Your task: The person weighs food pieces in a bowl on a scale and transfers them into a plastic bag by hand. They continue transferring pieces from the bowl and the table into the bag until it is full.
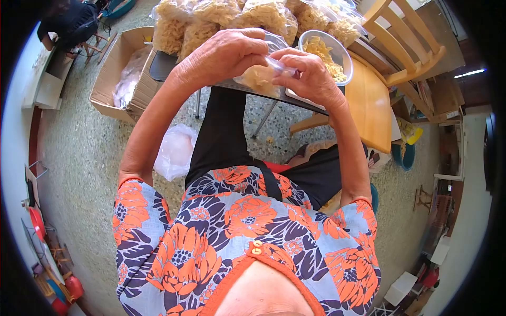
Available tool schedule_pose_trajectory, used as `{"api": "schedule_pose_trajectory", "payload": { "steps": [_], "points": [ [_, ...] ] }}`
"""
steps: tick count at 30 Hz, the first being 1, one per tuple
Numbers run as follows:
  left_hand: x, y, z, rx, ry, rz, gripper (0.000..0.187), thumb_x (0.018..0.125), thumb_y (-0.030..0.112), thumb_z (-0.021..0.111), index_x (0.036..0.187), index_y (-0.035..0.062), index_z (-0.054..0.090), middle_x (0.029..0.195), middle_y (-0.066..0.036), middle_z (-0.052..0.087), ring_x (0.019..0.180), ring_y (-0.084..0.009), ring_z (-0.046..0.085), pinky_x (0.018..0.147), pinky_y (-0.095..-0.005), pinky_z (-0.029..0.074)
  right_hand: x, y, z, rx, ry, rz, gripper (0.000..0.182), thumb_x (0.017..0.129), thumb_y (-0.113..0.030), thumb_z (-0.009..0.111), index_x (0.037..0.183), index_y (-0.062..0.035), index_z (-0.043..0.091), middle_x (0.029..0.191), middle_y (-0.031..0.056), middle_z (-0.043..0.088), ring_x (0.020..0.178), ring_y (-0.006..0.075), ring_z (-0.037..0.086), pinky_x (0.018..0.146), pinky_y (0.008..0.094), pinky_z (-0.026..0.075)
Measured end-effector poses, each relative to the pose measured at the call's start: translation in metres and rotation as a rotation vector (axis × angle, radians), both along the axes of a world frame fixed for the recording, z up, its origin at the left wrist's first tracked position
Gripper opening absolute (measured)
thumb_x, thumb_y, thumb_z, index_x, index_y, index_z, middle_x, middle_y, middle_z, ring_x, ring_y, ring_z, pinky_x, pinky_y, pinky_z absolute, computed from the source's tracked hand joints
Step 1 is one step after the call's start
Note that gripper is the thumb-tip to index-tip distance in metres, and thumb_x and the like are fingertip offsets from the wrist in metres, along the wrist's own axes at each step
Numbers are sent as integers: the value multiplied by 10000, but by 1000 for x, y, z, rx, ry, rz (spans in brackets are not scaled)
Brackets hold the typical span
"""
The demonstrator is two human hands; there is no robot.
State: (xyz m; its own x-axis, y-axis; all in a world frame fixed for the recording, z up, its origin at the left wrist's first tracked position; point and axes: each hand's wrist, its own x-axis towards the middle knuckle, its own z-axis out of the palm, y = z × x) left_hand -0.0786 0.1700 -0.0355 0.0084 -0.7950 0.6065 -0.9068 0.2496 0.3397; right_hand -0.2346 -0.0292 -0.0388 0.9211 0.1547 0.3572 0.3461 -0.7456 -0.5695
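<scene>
Clear plastic bag [259,80] w/ pale-yellow pieces hangs at dark table's [164,68] near edge, top pinched in L grip [229,55] & R grip [312,79]; round translucent plastic tub [348,67] alongside. Slack pinch could spill pcs onto speckled grey floor [105,168].

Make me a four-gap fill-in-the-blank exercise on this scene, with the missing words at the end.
1. The left hand and right hand together hold a clear plastic ____.
2. The round tub of yellowish pieces stands nearer the ____ hand.
3. The cardboard box stands on the person's ____ side.
4. The chair looks to be made of ____.

Missing words: bag; right; left; wood.
</scene>
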Motion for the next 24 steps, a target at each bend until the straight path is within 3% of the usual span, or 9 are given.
{"api": "schedule_pose_trajectory", "payload": {
  "steps": [4,7,9,18,19,24],
  "points": [
    [3,2,-1,66,17,8,245,877,211,788,957,3,684,896,-140,600,835,-375,645,734,-435,519,7,-5,3,-29,-109,-62,156,875,-177,812,933,-52,738,963,116,723,777,267,706,691,367,562],
    [4,0,-9,139,-39,84,366,748,305,859,978,55,721,897,-124,611,925,-370,655,793,-480,517,17,-10,-3,-137,-144,-140,173,875,-195,814,920,-54,725,921,112,707,790,293,710,695,382,560],
    [7,2,-12,144,-63,103,363,742,305,861,972,59,726,901,-119,617,928,-366,656,798,-479,521,21,-10,-9,-190,-196,-135,183,874,-208,810,926,-62,713,916,115,704,805,327,708,706,404,557],
    [-6,-13,-34,178,-222,227,243,743,254,839,949,139,785,884,-66,614,945,-294,652,858,-436,511,8,-9,-21,-138,-171,-215,159,869,-164,785,893,-42,686,872,132,676,806,341,699,710,424,555],
    [-6,-13,-35,273,-183,223,345,709,305,880,993,134,786,967,-83,609,999,-310,607,902,-440,465,8,-9,-21,-124,-161,-231,147,863,-144,776,885,-36,680,863,141,670,810,352,695,709,431,553],
    [-7,-14,-33,341,-139,238,367,681,331,906,983,155,794,995,-56,604,1061,-281,579,959,-442,423,11,-3,-31,-84,-220,-255,90,847,-74,721,865,-20,652,855,161,661,803,378,683,716,439,552]
  ]
}}
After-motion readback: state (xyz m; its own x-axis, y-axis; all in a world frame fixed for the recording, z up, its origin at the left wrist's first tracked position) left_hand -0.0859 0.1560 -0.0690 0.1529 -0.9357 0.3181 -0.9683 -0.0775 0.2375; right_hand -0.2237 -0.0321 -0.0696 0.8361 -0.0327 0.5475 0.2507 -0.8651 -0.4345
